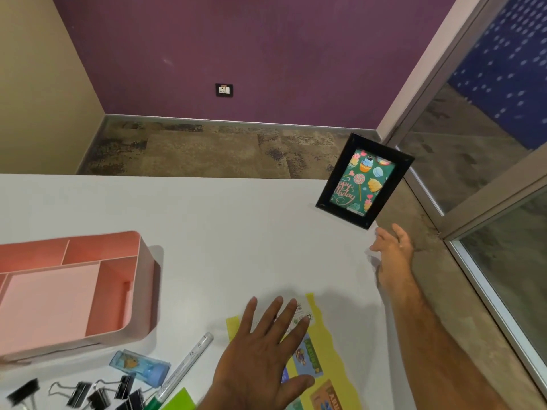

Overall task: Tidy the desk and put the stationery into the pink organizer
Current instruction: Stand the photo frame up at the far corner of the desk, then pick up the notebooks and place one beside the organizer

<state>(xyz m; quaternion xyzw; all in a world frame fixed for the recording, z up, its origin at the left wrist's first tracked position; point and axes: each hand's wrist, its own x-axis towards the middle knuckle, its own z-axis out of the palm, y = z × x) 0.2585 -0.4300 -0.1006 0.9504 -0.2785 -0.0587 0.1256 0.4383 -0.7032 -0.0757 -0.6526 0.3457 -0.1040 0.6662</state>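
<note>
- The left hand (263, 350) lies flat with fingers spread wide, palm down on a yellow sticker sheet (328, 347) on the white desk (222, 232).
- The right hand (392, 253) reaches with loose, open fingers toward the desk's right edge, just below a black-framed birthday picture (364, 180) and holding nothing.
- The pink organizer (74, 288) sits at the left, compartments empty.
- Black binder clips (88, 393), a blue stapler (140, 366), a white marker (185, 368) and a green pad (180, 399) lie near the front edge.
</note>
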